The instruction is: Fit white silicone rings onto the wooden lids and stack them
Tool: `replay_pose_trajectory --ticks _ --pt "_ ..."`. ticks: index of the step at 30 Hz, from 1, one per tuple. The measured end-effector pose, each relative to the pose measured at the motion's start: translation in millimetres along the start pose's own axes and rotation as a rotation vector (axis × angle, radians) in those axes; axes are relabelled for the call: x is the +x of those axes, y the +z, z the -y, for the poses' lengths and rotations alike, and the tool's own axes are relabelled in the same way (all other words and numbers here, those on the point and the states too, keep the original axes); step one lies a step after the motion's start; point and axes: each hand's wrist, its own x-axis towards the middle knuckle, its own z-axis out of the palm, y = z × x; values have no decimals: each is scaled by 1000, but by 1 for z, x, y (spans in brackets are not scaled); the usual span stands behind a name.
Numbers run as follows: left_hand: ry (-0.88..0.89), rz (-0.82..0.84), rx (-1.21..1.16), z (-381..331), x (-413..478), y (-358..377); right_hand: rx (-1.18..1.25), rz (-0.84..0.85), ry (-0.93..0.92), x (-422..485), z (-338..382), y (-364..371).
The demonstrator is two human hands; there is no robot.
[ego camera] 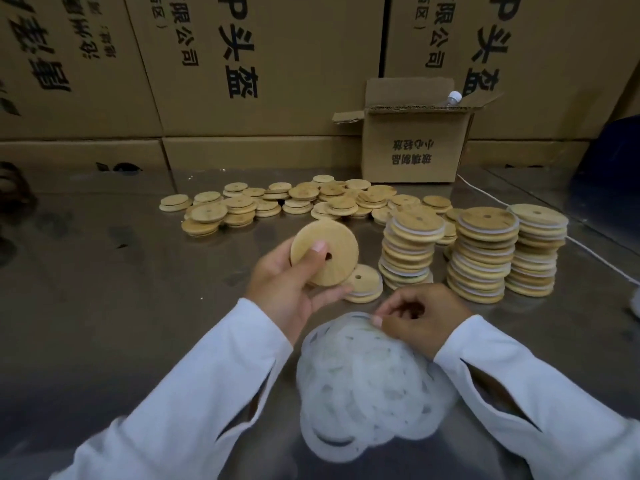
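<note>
Wooden lid (pixel 323 252), round, pale, small hole, gripped by left hand (pixel 287 284); right hand (pixel 420 318) pinches white silicone rings (pixel 363 386).

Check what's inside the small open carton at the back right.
A clear plastic bottle with a white cap pokes above the rim of the small open carton. The carton's front wall and flaps cover everything lower, so other contents cannot be seen.
</note>
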Motion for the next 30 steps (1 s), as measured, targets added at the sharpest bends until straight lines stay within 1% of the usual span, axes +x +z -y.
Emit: replay_pose_trajectory --ticks 3,5,10,12,16,21,23,26,28,30 --pt "-39 16 -12 6 -5 -8 25 16 -16 -2 3 -5" --pt "-76 -7 43 8 -4 -11 30 69 -14 -4 5 -13" --pt "-104 1 66 12 -3 -10 -38 338 0 -7 6 -33" --pt "-117 23 66 13 -2 -11 -52 392 -5 -7 5 -37" --pt "-188 118 -30 12 -3 -11 -76 456 -7 -8 3 -44" --pt "-219 159 -41 12 -4 -11 -154 402 -54 -9 3 -41" --pt "-234 154 -46 13 -4 -10 -43 413 -94 -10 7 -44" --pt "-262 141 -65 12 -3 -9 386 410 -130 -10 11 -48" --pt "-278 140 -107 12 -3 -8 639 345 -129 -9 14 -43" --pt "-306 155 -140 12 -4 -6 768 264 -128 -7 16 -31"
